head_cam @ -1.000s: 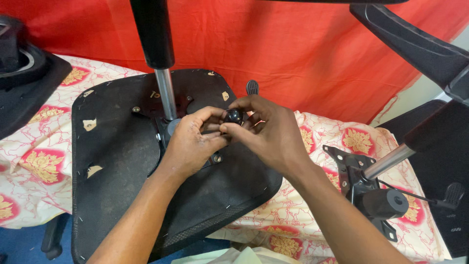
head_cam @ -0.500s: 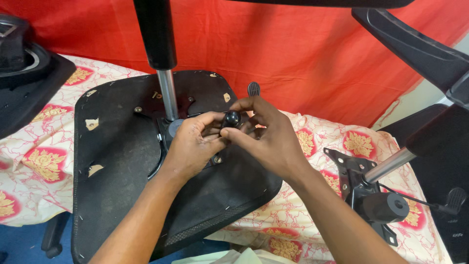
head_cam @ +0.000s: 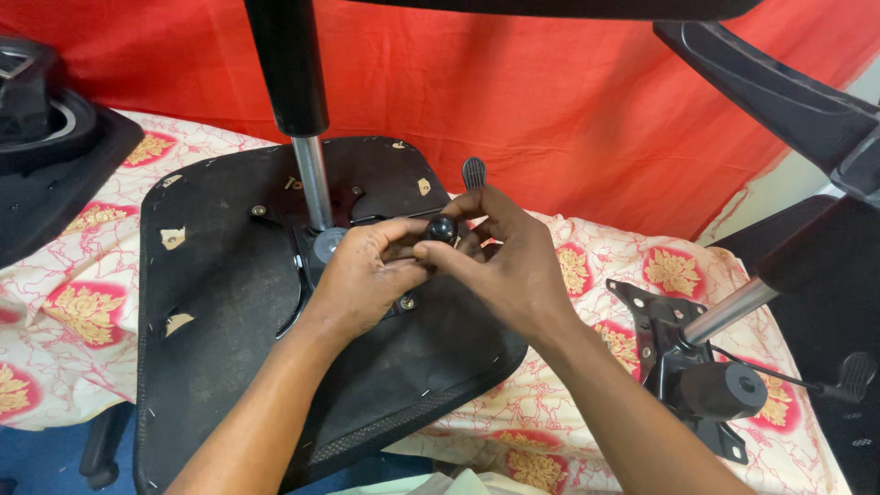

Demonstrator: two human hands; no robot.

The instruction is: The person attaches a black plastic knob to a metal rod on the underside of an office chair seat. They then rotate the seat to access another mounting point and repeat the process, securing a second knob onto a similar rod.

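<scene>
Over the middle of the upturned seat base, both hands meet on a small black knob: right hand pinches it from the right with thumb and fingertips, left hand curls in from the left, fingers bunched just under it, touching the mechanism plate. Knob sits at both sets of fingertips, right of the upright gas column, whose long axis runs vertical; right hand has the closer, fuller grip. Torn tan label scraps dot the base's left edge and far corner; red cloth hangs behind, a second mechanism lies well apart near the table's right edge.
</scene>
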